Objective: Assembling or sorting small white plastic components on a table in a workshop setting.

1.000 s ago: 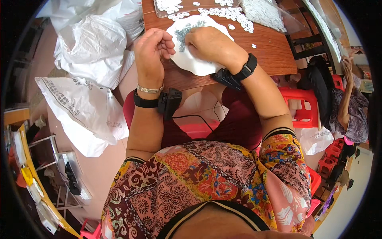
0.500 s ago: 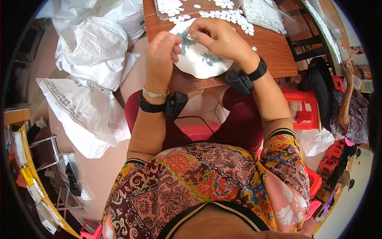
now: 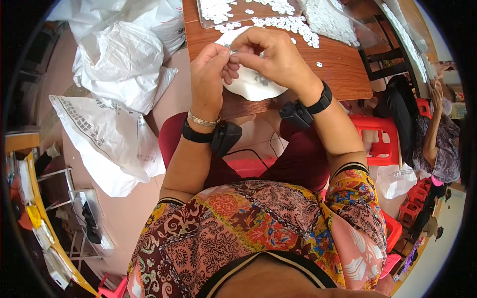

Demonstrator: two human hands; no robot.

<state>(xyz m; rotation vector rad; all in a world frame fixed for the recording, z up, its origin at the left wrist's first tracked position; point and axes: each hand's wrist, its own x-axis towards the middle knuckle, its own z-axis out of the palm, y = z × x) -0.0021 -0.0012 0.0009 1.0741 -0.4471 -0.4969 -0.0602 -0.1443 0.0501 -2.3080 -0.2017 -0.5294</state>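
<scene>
- Small pale piece (image 3: 230, 51) sits between the fingertips of both hands, above the scalloped white plate (image 3: 253, 93) at the near edge of the wooden table (image 3: 345, 77)
- Left hand (image 3: 212, 67): thumb and forefinger together on the piece; other fingers curled loosely
- Right hand (image 3: 280, 55): thumb and forefinger close on the piece's other side; how firmly, I cannot tell
- Handling of this piece looks unfinished; many oval white pieces (image 3: 293, 26) lie loose beyond, and small dark grey parts (image 3: 262, 79) remain on the plate
- Fingers mostly cover the held piece, so its pointing and long axis cannot be told
</scene>
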